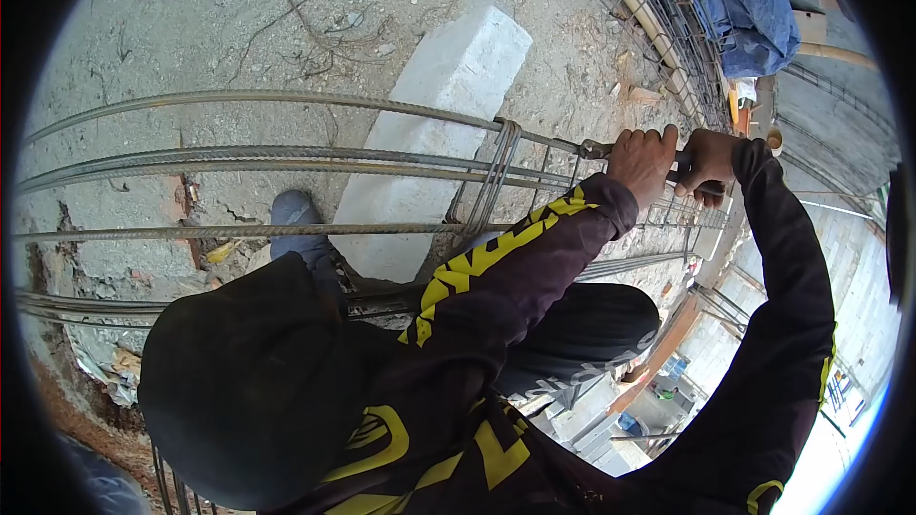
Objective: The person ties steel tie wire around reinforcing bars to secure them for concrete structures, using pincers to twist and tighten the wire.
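My left hand (644,164) is closed around a dark metal hand tool (595,149), whose rounded head sticks out against the top steel bar (382,105). Close beside it, my right hand (708,164) is also closed, with a dark piece of the tool between the two hands. The fingers cover most of the tool, so its exact kind is hidden. Beneath my hands runs a cage of long ribbed bars. A bunch of bent stirrups (494,176) hangs around these bars, left of my left hand.
A pale concrete block (439,105) lies under the bars. Bundled rods (658,19) and a blue tarp (749,10) are at the upper right. My shoe (296,215) and bent knee (592,329) are close to the bars. Loose wire (320,5) lies on the rough ground.
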Demonstrator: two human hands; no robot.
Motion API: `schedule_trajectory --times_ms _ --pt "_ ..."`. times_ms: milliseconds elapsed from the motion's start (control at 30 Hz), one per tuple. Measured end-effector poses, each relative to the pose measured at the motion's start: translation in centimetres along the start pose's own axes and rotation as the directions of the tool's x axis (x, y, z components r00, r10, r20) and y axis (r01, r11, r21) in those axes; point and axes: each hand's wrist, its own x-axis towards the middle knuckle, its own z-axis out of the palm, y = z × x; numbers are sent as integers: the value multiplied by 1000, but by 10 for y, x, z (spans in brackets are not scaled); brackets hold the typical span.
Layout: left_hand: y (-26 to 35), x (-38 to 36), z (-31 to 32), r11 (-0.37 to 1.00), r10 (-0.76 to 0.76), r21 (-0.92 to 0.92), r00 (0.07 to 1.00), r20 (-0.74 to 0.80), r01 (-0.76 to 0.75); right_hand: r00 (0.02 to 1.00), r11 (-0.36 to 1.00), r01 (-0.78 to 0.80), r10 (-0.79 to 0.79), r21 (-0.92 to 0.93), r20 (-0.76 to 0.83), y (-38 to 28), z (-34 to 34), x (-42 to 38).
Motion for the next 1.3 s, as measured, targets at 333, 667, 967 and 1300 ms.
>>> schedule_trajectory --times_ms 333,667,967,1300 --pt "18 2 -3 999 32 47 977 -210 -22 776 834 -138 -243 -534 -582 7 42 9" --pt "-9 48 -32 960 -130 -232 984 123 155 988 940 -48 -4 -337 -151 -53 -52 -5" --pt "-28 67 -32 877 -51 -420 913 404 235 313 646 -321 -618 -692 -722 8 28 22" --pt "8 32 6 982 -177 71 982 66 173 787 860 -275 -56 -431 -614 -4 20 19"
